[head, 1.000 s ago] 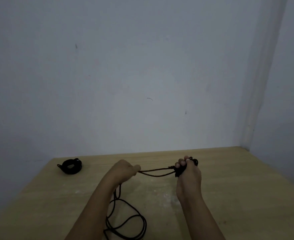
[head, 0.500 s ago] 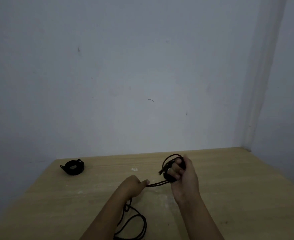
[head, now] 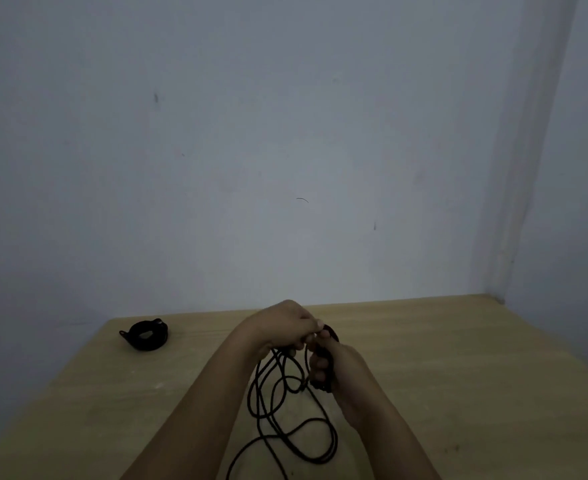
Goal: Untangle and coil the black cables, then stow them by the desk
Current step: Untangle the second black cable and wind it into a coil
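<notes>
Gripping thin black cable (head: 296,441) bundled in curled fingers, right hand (head: 334,368) now meets left hand (head: 285,327), which pinches loose loops.

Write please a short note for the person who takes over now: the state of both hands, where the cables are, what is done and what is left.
Left hand: grips a strand of the loose black cable, close against the right hand.
Right hand: holds the small coil wound so far.
Loose loops hang from the hands and lie on the desk, running off the near edge of view.
Done: one coiled cable lies at the far left of the desk.
Left: wind the rest, then stow both coils by the desk.
</notes>
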